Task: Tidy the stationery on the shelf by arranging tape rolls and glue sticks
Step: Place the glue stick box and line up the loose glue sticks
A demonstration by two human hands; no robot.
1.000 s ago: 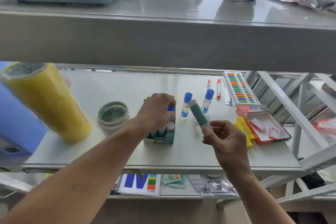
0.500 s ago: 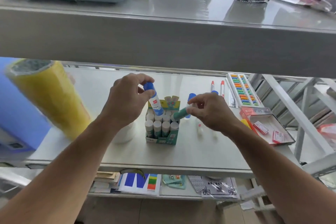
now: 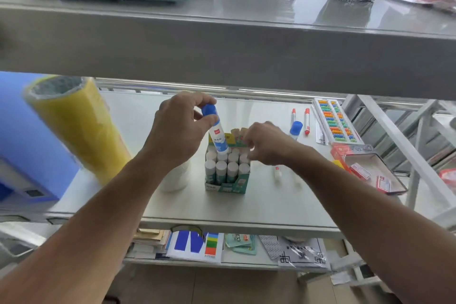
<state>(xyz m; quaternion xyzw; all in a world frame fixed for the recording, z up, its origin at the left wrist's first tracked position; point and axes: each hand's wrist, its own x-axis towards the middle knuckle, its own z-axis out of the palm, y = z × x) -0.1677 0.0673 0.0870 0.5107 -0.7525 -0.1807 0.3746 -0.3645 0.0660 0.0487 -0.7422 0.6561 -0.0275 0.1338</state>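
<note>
So the person's left hand (image 3: 180, 131) is pinching a blue-capped glue bottle (image 3: 215, 128) up near its cap, holding it more or less upright with the bottom end right at the back row of the green glue stick box (image 3: 227, 180). That box sits in the middle of the white shelf (image 3: 259, 205) and it's packed with white-capped glue sticks (image 3: 221, 168) standing on end. The right hand (image 3: 269, 143) is curled over the far right corner of the box, fingers bunched together, but it's blurry and honestly can't tell if it's got anything in it. Another blue-capped bottle (image 3: 295, 129) stands just right of that hand, with two red-capped pens (image 3: 306, 121) lying further back. A big yellow tape roll (image 3: 79, 128) leans on the left, and a smaller pale tape roll (image 3: 175, 177) sits just beside the box, mostly hidden behind the left wrist.
</note>
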